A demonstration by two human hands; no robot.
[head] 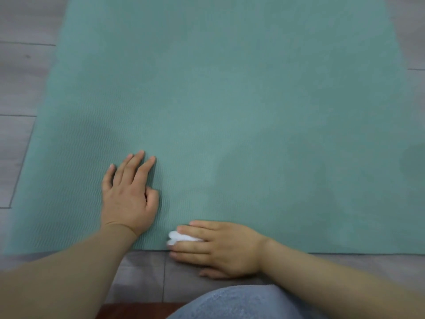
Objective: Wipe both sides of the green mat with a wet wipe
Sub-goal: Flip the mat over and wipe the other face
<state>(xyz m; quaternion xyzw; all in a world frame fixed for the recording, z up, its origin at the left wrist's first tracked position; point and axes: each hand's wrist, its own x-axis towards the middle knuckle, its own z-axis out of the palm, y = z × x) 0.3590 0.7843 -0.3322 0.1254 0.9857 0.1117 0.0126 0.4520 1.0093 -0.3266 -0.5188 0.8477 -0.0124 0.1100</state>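
The textured green foam mat (230, 100) lies flat on grey floorboards (20, 88). The left hand (128, 194) presses it, fingers straight; the right hand (218, 247), at the near edge, pinches a crumpled white wet wipe (181, 238) between its fingers.

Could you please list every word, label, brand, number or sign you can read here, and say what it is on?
None: no writing shows anywhere.
Green mat: only a fine wave pattern.
Wet wipe: plain white, under the right hand.
Floor: bare grey boards.

Grey plank floor (25, 88); dark seams; a reddish-brown strip (138, 310) nearest.
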